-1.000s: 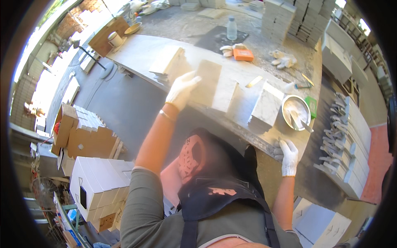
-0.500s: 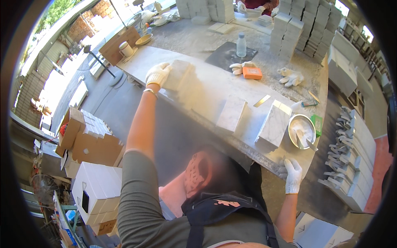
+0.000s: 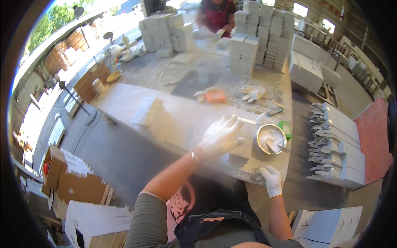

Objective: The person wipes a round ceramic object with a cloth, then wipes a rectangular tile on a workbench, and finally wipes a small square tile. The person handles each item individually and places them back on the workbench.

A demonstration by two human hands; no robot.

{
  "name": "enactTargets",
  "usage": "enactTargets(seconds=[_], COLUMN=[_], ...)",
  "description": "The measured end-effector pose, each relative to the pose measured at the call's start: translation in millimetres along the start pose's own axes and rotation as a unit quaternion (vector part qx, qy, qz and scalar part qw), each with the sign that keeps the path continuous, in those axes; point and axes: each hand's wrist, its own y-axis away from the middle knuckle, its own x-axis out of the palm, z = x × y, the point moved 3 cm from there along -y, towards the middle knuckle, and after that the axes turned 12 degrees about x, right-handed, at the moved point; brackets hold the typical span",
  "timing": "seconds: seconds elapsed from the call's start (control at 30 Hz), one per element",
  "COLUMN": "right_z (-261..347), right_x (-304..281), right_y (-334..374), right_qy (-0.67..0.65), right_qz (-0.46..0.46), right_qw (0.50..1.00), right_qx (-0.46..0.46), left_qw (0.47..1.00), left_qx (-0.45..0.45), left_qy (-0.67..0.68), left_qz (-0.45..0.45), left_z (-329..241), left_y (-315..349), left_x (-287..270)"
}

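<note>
My left hand (image 3: 221, 134), in a white knit glove, reaches over the front middle of the worktable. Its fingers are stretched out with the thumb apart, slightly blurred, and it covers most of the marble pieces beneath; whether it touches them cannot be told. My right hand (image 3: 271, 180), also gloved, rests at the table's front edge with fingers loosely apart and nothing visible in them. Just beyond it stands a metal bowl (image 3: 259, 145) of white paste with a putty knife (image 3: 283, 148) in it. A pale marble block (image 3: 144, 110) sits farther left on the dusty table (image 3: 120, 97).
Behind lie an orange box (image 3: 215, 97), loose gloves (image 3: 252, 93) and a blurred bottle (image 3: 203, 73). Tile stacks (image 3: 244, 56) rise at the back, near a co-worker (image 3: 217, 18). A green box (image 3: 285, 128) adjoins the bowl. Slabs (image 3: 341, 144) stand right; cartons (image 3: 97, 221) stand lower left.
My left hand has left the block on the left and moved right, over the marble pieces in the middle. My right hand stays at the table edge. The whole view has shifted.
</note>
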Motion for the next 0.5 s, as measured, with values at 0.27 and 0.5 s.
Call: enactTargets(seconds=[0.27,0.5], right_z=[-0.3,-10.3], right_x=[-1.2,-6.3], right_y=[5.1,-0.5], right_qy=[0.009,0.01], right_qz=[0.019,0.029], right_qw=[1.0,0.998], right_qx=[-0.02,-0.055], left_qw=[0.979,0.954], left_qx=[-0.035,0.021], left_qy=[-0.051,-0.131], left_qz=[0.193,0.268], left_z=[8.5,-38.5], left_y=[-55.7,-45.2], left_x=[56.6,56.4])
